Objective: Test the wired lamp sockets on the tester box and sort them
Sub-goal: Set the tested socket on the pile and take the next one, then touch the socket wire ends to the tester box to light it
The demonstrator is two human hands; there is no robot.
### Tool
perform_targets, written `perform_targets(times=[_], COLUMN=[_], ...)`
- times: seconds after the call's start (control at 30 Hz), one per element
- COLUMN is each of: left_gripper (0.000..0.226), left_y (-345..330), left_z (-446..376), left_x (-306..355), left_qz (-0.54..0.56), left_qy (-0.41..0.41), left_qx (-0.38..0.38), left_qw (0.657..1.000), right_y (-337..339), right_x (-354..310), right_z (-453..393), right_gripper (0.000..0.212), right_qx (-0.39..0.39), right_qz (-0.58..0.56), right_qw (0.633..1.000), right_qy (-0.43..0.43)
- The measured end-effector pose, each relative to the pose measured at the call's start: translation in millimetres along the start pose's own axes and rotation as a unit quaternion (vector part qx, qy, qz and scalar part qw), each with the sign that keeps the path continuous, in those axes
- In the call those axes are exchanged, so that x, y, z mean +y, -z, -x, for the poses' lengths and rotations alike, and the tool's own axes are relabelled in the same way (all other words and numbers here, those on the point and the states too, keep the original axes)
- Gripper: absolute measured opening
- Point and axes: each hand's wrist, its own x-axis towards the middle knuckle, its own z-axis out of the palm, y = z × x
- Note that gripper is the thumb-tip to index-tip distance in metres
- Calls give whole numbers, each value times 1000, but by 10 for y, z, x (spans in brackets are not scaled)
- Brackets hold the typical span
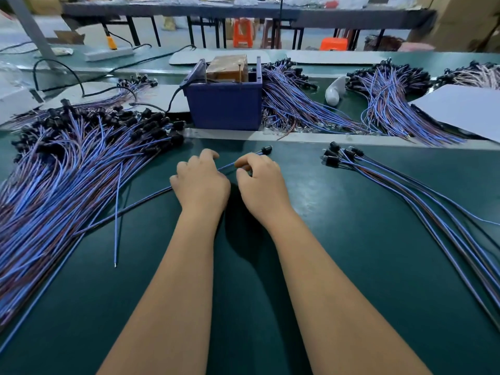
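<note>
where both hands (pixel 201 182) pinch wire (pixel 226 166), socket (pixel 266 150) raised

text: none legible | blue box (pixel 224 104): no readable label | brown block (pixel 227 66) inside it: surface blurred, no print readable | far cardboard cartons (pixel 460 20): markings too blurred to read

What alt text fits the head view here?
Two bare hands meet over a green table: the right hand pinches a wired socket by its blue wire, and the left hand grips the same wire. A big pile lies left, a small bundle right, the blue tester box behind.
</note>
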Motion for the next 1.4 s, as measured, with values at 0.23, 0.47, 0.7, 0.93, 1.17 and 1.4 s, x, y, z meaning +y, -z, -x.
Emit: perform_targets(times=[0.23, 0.47, 0.7, 0.93, 1.17, 1.4], left_gripper=[29, 25, 25, 33, 49, 55], left_y=[-18, 42, 7, 57, 190, 254], left_z=[26, 71, 83, 40, 18, 70], left_x=[18, 157, 178, 154, 37, 73], left_qz=[128, 412, 463, 668, 862, 845], left_qy=[-50, -103, -116, 26, 114, 88], left_qx=[112, 108, 119, 52, -59, -200], left_qw=[984, 899, 871, 742, 490, 488], right_y=[141, 258, 322, 432, 542, 412], right_x=[20, -21, 34, 85, 51, 36], right_z=[3, -48, -68, -59, 5, -25], right_gripper=[20, 20, 12, 37, 54, 45], right_qx=[58, 65, 113, 45, -304, -237], right_qz=[-144, -466, -620, -665, -602, -521], right_qw=[985, 865, 743, 697, 733, 803], right_qy=[-76, -173, -225, -265, -87, -163])
